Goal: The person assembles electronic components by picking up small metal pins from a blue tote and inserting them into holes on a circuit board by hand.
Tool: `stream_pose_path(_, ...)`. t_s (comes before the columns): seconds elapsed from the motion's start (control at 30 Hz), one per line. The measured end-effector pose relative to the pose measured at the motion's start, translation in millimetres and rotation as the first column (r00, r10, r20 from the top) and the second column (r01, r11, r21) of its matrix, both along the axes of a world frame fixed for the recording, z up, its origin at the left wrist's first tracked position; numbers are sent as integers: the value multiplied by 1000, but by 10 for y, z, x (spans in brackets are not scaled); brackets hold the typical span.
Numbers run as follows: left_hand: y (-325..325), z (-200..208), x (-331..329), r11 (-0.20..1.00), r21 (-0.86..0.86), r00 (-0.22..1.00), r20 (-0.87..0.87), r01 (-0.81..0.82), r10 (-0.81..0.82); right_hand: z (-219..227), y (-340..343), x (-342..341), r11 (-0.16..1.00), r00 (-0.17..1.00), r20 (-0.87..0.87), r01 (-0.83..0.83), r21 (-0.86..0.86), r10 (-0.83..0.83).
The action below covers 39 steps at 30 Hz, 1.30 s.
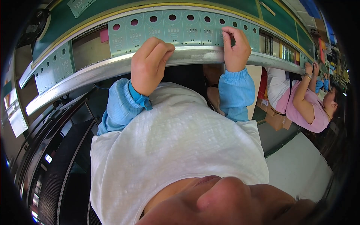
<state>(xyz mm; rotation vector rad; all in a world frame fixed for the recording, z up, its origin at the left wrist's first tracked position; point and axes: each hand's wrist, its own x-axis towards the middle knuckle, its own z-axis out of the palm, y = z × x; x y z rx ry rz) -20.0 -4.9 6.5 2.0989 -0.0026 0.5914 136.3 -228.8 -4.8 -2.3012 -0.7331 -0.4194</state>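
Note:
A long pale-green circuit board panel (163, 28), made of several joined boards with round holes, lies along the metal rail (187, 54) in front of me. Small upright parts (193, 30) stand on some of the middle boards. My right hand (238, 48) is over the panel's right part, thumb and forefinger pinched close to the board; whatever is between them is too small to make out. My left hand (150, 65) hovers at the near rail, left of the middle, fingers curled together and tips partly hidden. A blue wrist strap (139, 98) circles my left wrist.
Another circuit board panel (55, 67) sits farther left on the line. Beyond the rail runs a green work surface (232, 4) with a yellow edge. At right, a co-worker in a pink top (309, 103) works at the same line. Cardboard boxes (275, 119) stand below.

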Motion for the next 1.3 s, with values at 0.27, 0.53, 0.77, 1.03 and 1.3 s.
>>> stream_pose_path(0.27,-43,-64,-8,974,224,990,139,-12,-20,3,-14,8,1000,1000,-10,-3,-2,3)
stream_pose_path(0.53,-46,-67,34,961,269,989,149,-55,15,96,5,8,1000,995,-97,-4,16,5)
stream_pose_path(0.77,-81,-92,61,931,342,982,171,-130,75,103,128,-2,993,992,-108,-73,-93,63)
stream_pose_path(1.03,-100,-72,87,953,257,983,126,-162,133,75,168,-38,997,992,-122,-47,-57,39)
stream_pose_path(1.3,-78,-7,78,973,169,987,31,-159,156,29,183,-13,989,997,-40,-73,-129,68)
